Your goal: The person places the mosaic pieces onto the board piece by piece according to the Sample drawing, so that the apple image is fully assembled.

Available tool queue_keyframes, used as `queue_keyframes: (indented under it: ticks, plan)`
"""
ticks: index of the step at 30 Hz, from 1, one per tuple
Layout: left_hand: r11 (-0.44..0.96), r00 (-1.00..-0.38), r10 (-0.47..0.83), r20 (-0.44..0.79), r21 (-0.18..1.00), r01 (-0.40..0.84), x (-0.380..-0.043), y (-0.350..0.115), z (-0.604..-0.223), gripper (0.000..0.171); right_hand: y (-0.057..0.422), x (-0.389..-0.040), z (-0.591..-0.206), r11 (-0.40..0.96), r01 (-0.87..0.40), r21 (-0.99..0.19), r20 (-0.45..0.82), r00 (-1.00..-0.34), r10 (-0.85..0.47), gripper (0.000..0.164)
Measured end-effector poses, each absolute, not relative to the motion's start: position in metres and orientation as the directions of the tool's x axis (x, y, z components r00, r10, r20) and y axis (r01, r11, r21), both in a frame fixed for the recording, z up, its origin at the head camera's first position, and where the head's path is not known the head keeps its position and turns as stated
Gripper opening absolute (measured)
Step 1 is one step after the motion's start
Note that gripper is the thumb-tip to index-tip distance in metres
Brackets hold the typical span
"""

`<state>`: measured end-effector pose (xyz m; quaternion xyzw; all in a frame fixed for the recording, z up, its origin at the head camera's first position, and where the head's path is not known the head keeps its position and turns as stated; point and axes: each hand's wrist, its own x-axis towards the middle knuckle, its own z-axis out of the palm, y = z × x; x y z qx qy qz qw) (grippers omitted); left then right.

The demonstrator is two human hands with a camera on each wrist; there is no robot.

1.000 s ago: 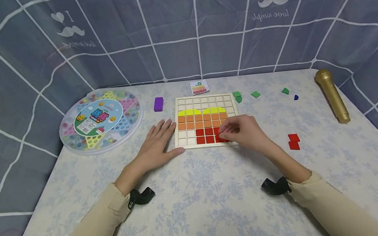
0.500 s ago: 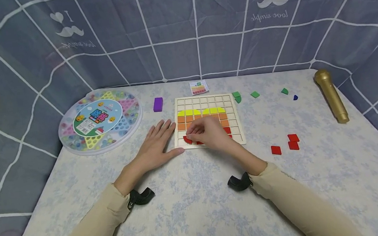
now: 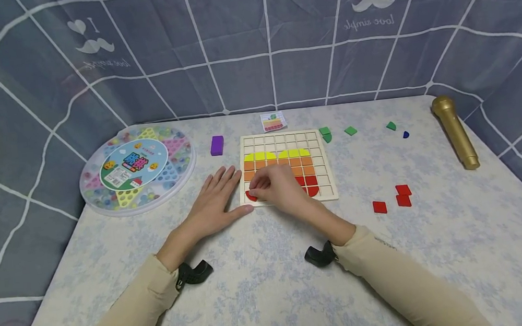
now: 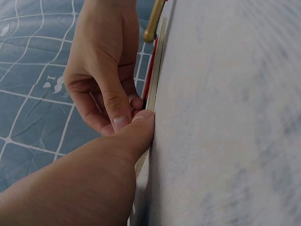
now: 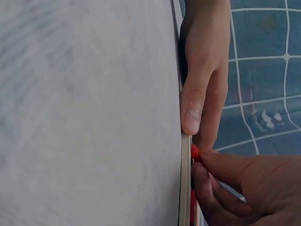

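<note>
A wooden grid board [image 3: 332, 177] lies on the table, with rows of yellow, orange and red tiles in its cells. My right hand [image 3: 278, 186] is over the lower left of the board and pinches a red tile [image 3: 249, 196] with a curved edge at the corner cell. In the right wrist view, thumb and fingertips hold this red tile [image 5: 195, 152] close against the board. Flat beside the board's left edge rests my left hand [image 3: 214, 201], fingers straight and spread, its thumb at the lower left corner. Part of the red rows is hidden under my right hand.
Several loose red tiles [image 3: 379, 207] lie right of the board. Green pieces [image 3: 351, 130] and a blue one [image 3: 406, 134] are farther back. A pattern card [image 3: 273, 122], a purple block [image 3: 217, 145], a round game box [image 3: 136, 164] and a gold microphone [image 3: 455, 132] surround the board.
My right hand has moved left across the board, from the lower right cells to the lower left corner, carrying the red tile. My left hand has stayed put.
</note>
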<state>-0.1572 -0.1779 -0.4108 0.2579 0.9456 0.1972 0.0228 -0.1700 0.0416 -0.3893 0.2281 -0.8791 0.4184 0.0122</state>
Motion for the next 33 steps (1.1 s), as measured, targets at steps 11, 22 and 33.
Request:
queue_keyframes:
  ticks: [11,22,33]
  plan:
    - [0.791,-0.869,0.493,0.049,0.390,0.471,-0.156,-0.178,-0.410,0.095,0.040,-0.168,-0.390,0.563,-0.446,-0.696,0.217,-0.878,-0.427,0.006]
    - [0.790,-0.869,0.492,0.057,0.390,0.473,-0.156,-0.179,-0.412,0.095,0.041,-0.168,-0.389,0.573,-0.461,-0.678,0.206,-0.867,-0.454,0.006]
    - [0.798,-0.873,0.487,0.037,0.388,0.462,-0.158,-0.176,-0.410,0.095,0.092,-0.164,-0.378,0.564,-0.446,-0.695,0.214,-0.877,-0.429,0.004]
